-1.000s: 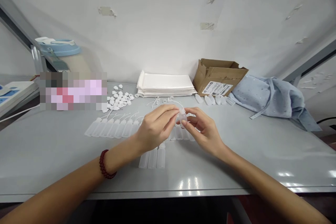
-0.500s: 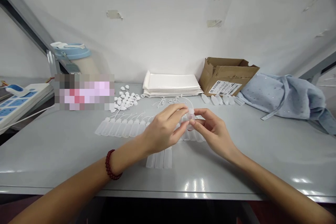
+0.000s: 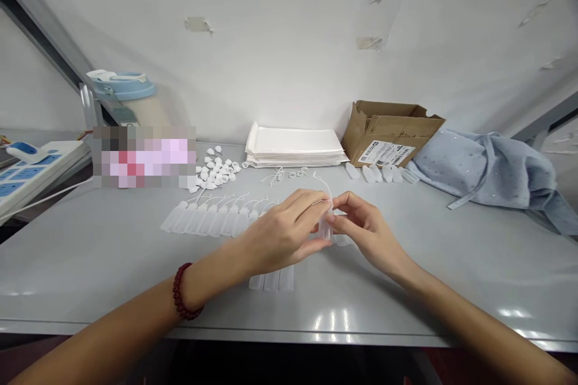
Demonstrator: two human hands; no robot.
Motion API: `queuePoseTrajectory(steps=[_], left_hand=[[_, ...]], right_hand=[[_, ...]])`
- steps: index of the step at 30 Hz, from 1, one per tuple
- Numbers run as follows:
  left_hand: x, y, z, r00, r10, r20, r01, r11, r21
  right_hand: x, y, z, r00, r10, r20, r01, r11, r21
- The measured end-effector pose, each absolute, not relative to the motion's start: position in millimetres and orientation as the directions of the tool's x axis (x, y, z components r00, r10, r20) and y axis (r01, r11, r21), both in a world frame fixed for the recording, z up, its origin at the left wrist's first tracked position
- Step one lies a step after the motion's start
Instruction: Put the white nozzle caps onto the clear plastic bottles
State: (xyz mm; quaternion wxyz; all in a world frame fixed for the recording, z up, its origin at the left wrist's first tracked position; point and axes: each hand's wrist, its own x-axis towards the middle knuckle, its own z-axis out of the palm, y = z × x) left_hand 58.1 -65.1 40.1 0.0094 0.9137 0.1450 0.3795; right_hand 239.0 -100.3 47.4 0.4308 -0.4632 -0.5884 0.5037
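Both my hands meet over the middle of the grey table [image 3: 90, 252]. My left hand [image 3: 282, 234] and my right hand [image 3: 363, 231] are closed together on one small clear plastic bottle [image 3: 326, 224], which stands nearly upright between the fingertips, a thin white strap curving up from its top. A row of several like bottles with straps [image 3: 212, 219] lies on the table to the left of my hands. Three more bottles [image 3: 272, 280] lie side by side just below my left hand.
A heap of small white caps [image 3: 217, 169] and loose white straps [image 3: 289, 174] lie behind the row. Further back are a stack of white sheets [image 3: 295, 145], an open cardboard box [image 3: 391, 132] with a few bottles [image 3: 377, 173] before it, and a blue cloth [image 3: 485, 171]. A power strip [image 3: 27, 168] sits far left.
My hands have sunk a little toward the table with the bottle, and my left fingers have closed further round it. The camera has shifted slightly.
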Motion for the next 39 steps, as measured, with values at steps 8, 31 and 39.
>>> queuePoseTrajectory(steps=[8, 31, 39], left_hand=[[41, -80, 37, 0.686, 0.322, 0.653, 0.251, -0.947, 0.202], [25, -119, 23, 0.847, 0.435, 0.307, 0.391, -0.899, 0.196], [26, -120, 22, 0.835, 0.467, 0.291, 0.421, -0.883, 0.21]], right_hand=[[248, -98, 52, -0.223, 0.958, 0.182, 0.356, 0.254, -0.9], [268, -83, 54, 0.11, 0.986, 0.123, 0.283, 0.088, -0.955], [271, -82, 49, 0.115, 0.989, 0.09, 0.319, 0.049, -0.947]])
